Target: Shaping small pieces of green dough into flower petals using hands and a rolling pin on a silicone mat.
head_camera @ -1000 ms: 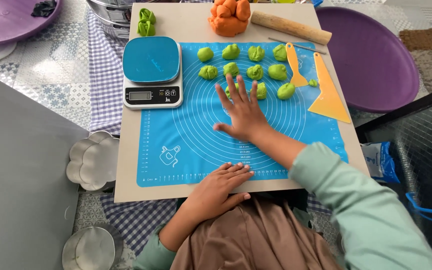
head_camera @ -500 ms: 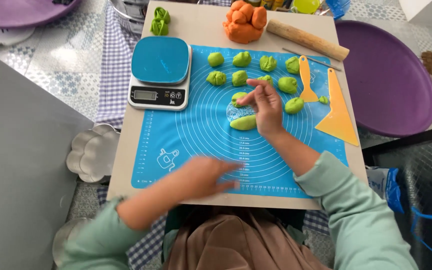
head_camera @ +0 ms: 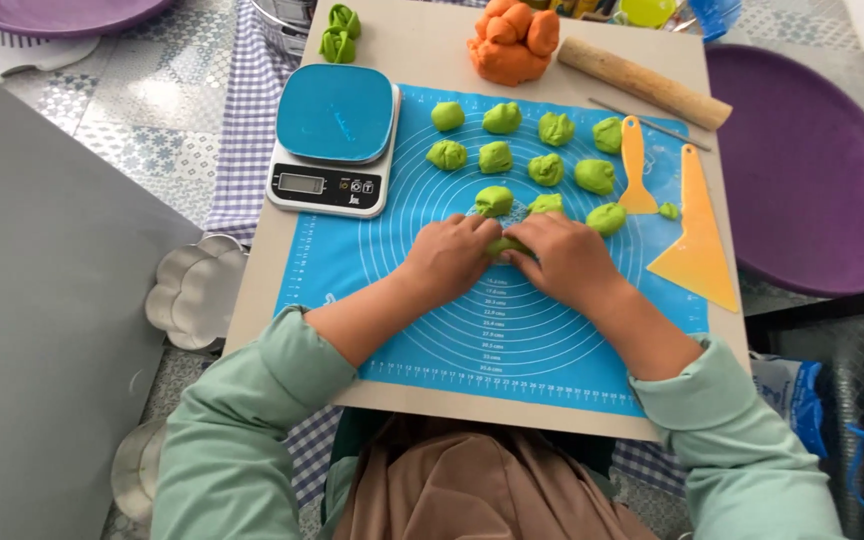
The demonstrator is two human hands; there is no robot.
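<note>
Both hands meet mid-mat over one green dough piece (head_camera: 505, 245). Left hand (head_camera: 449, 258) and right hand (head_camera: 562, 260) sit knuckles up, fingers (head_camera: 480, 236) curled in and pinching the piece between them; only a sliver of green shows in the gap, the rest is hidden under the hands. The piece lies on the blue silicone mat (head_camera: 452, 340), just below the lowest row of green dough balls (head_camera: 523, 150).

Step in hand, as I judge it: shaping or pinching this one piece, with both hands closed on it and the piece pressed against the mat.

Around it: eleven or so balls in loose rows above the hands, and a tiny green scrap (head_camera: 668, 211) beside the orange spatula (head_camera: 635, 168). An orange scraper (head_camera: 697, 240) lies at the mat's right edge. The digital kitchen scale (head_camera: 335, 140), its blue platform empty, overlaps the mat's top left corner. An orange dough lump (head_camera: 512, 42) and a wooden rolling pin (head_camera: 642, 82) sit on the board (head_camera: 422, 45) above the mat, along with two small green folded bits (head_camera: 337, 32). A purple tray (head_camera: 812, 170) lies to the right.

Next move likely calls for a light, even pinch from both sides and care not to bump the nearest balls, which sit just beside the fingertips.
</note>
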